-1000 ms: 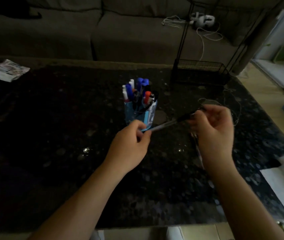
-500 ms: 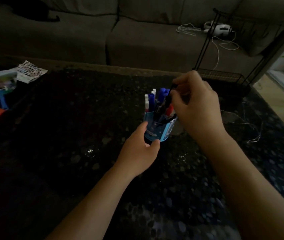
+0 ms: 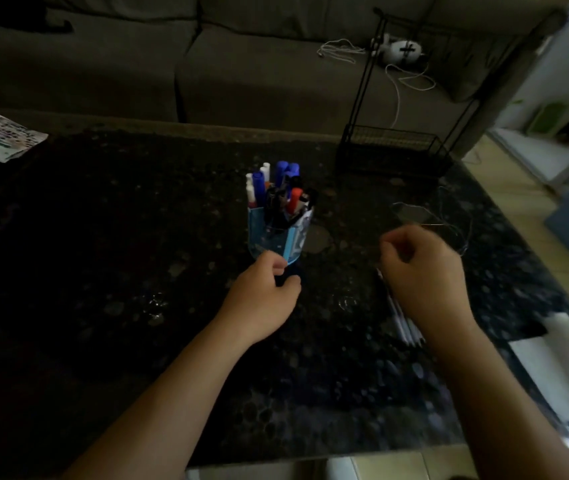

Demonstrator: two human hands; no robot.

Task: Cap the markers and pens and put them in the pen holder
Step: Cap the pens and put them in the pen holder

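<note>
**A:** How many holders were on the dark speckled stone table (image 3: 103,306)?

**B:** One: a blue cup-shaped pen holder with a pale printed panel (image 3: 278,233), standing upright near the middle of the table. It was packed with capped markers and pens (image 3: 278,188). I counted about three blue caps, two or three white ones and one red, with some dark pens among them; the dim light made an exact count hard.

**A:** And the hands?

**B:** Two bare ones. The left hand (image 3: 262,299) was at the foot of the holder, thumb and fingers curled into a loose pinch right against its base; whether they actually gripped it, I could not tell. The right hand (image 3: 425,271) hovered to the right of the holder, well apart from it, fingers curled inward with nothing visible between them.

**A:** Anything left outside the holder?

**B:** A few thin pale pens (image 3: 402,320) lay side by side on the table under the right wrist, perhaps two or three, partly hidden by the arm.

**A:** Anything else?

**B:** One black wire rack (image 3: 390,150) at the far edge, one thin loop of wire (image 3: 449,220) beyond the right hand, and white paper (image 3: 560,368) cut off at the right edge.
</note>
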